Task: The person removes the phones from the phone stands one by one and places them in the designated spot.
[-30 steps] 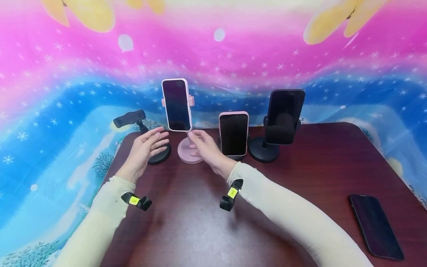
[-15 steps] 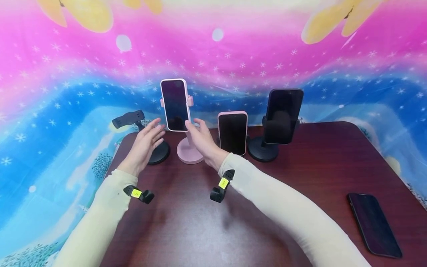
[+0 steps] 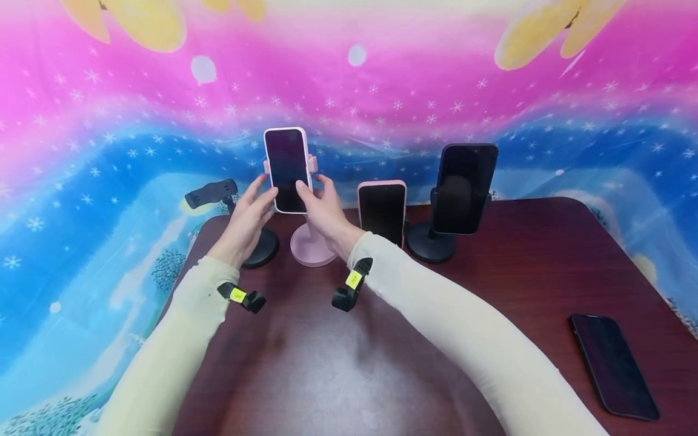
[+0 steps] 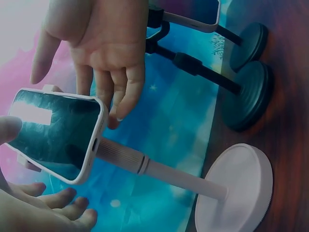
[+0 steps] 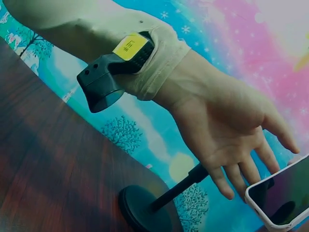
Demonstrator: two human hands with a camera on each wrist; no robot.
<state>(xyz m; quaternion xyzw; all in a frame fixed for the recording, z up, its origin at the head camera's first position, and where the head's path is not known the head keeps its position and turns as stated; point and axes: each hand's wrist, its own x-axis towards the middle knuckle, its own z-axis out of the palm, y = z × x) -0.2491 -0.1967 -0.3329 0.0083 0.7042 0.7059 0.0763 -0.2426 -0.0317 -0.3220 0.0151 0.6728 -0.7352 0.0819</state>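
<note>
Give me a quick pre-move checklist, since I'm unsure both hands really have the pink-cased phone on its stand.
1. Left hand touching the pink-cased phone: fingertips at its edge, ok.
2. Right hand grip on the phone: thumb on the screen, ok.
3. Firm hold: left-hand fingers look straight, cannot tell.
4. Pink stand base flat on the table: ok.
5. Empty black stand clear of the left wrist: close, cannot tell.
</note>
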